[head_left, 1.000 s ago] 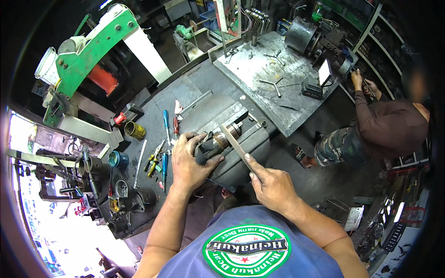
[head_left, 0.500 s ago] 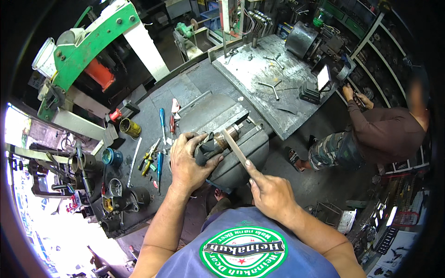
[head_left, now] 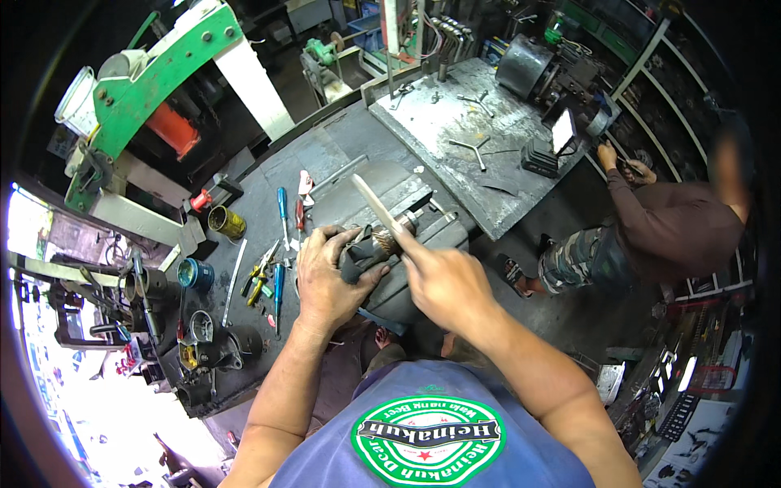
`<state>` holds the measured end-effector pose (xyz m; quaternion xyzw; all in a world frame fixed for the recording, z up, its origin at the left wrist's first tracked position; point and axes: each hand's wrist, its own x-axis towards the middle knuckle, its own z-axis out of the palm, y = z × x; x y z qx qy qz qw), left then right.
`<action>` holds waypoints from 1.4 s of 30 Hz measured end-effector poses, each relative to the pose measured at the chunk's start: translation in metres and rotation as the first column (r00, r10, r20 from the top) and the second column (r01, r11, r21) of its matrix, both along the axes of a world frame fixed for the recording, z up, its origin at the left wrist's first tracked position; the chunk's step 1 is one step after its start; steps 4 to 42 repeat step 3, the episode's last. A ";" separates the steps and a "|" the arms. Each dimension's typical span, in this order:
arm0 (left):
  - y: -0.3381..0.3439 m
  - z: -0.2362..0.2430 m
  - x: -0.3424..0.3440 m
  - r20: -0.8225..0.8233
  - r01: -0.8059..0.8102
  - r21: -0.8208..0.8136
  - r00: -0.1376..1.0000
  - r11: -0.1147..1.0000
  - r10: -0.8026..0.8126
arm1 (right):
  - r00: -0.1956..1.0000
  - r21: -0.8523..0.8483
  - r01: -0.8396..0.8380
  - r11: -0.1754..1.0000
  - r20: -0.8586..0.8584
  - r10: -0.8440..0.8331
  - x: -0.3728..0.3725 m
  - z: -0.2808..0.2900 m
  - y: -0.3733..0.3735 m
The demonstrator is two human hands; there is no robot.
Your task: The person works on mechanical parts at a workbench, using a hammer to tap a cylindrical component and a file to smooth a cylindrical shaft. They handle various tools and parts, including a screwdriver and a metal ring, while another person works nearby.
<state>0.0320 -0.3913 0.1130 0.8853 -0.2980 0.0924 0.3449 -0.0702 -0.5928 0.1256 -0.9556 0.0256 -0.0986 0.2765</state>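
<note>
My left hand is wrapped round one end of a motor armature, with a black wrap under its fingers. The armature lies tilted over a broad grey metal block that looks like a bench vise. Copper-coloured windings show near its bare metal end. Closed on a flat, light-coloured file, my right hand is beside that end. The file lies across the armature and points away to the upper left; my fingers hide its near end.
Left of the block lie screwdrivers, pliers, a yellow can and a motor housing. A metal-topped table stands at far right, with a co-worker beside it. A green press frame rises at far left.
My right hand has pushed the file forward and up to the left across the armature. My left hand keeps its hold, almost unmoved.
</note>
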 end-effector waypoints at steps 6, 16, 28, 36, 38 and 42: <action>0.000 0.001 0.001 -0.030 -0.002 0.001 1.000 1.000 0.002 | 0.992 -0.049 -0.010 0.999 -0.128 0.003 0.010 0.020 0.003; 0.000 0.001 0.001 -0.030 -0.002 0.001 1.000 1.000 0.002 | 0.992 -0.049 -0.010 0.999 -0.128 0.003 0.010 0.020 0.003; 0.000 0.001 0.001 -0.030 -0.002 0.001 1.000 1.000 0.002 | 0.992 -0.049 -0.010 0.999 -0.128 0.003 0.010 0.020 0.003; 0.000 0.001 0.001 -0.030 -0.002 0.001 1.000 1.000 0.002 | 0.992 -0.049 -0.010 0.999 -0.128 0.003 0.010 0.020 0.003; 0.000 0.001 0.001 -0.030 -0.002 0.001 1.000 1.000 0.002 | 0.992 -0.049 -0.010 0.999 -0.128 0.003 0.010 0.020 0.003; 0.000 0.001 0.001 -0.030 -0.002 0.001 1.000 1.000 0.002 | 0.992 -0.049 -0.010 0.999 -0.128 0.003 0.010 0.020 0.003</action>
